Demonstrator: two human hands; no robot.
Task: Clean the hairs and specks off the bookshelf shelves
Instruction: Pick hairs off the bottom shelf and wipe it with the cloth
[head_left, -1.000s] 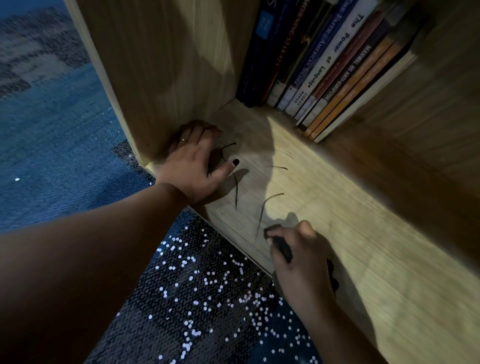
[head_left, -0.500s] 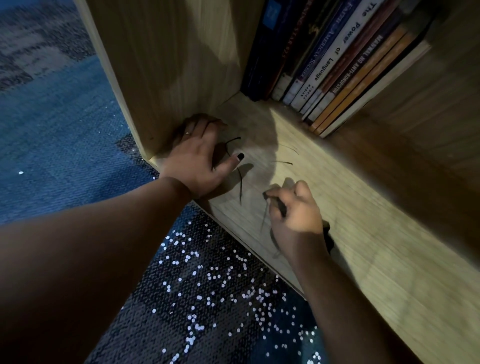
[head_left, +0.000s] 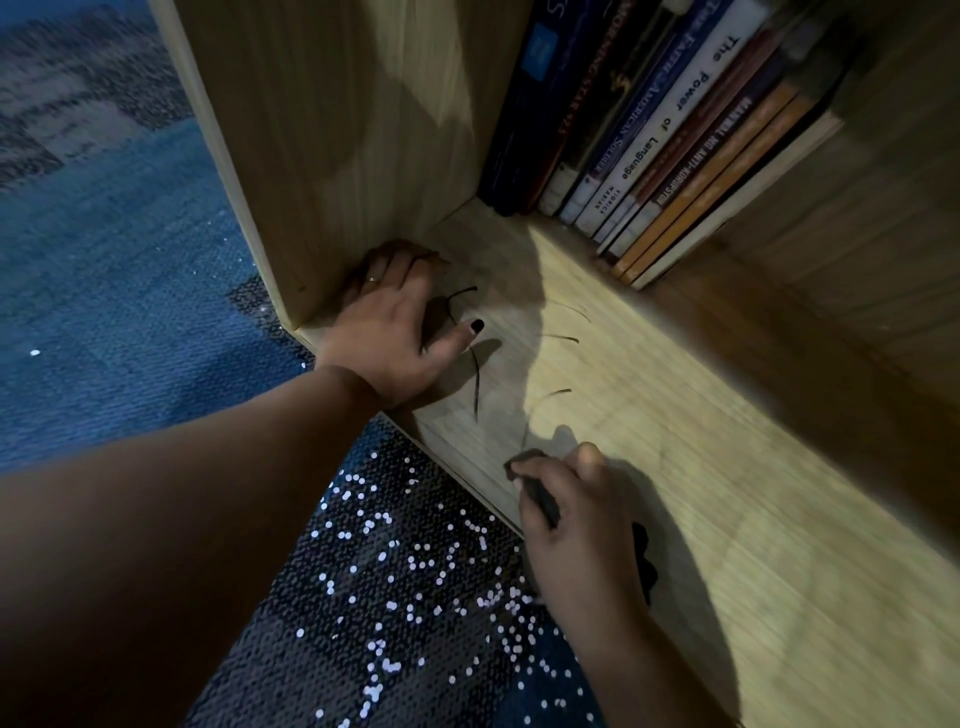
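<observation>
Hairs (head_left: 475, 382) are lying mid-frame; right hand (head_left: 576, 525), gripping a dark tool (head_left: 540, 501) (kind unclear), should be sweeping them edgeward, left hand (head_left: 389, 338) pressing flat.

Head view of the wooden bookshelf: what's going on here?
A person is cleaning the light wooden shelf of a bookcase. The left hand lies flat in the corner against the side panel, fingers straight. The right hand grips a small black object, too dark to identify, near the shelf's front edge. Several long dark hairs lie on the shelf between the hands, not yet cleared. A row of books stands at the back, and white specks dot the blue carpet in front.
</observation>
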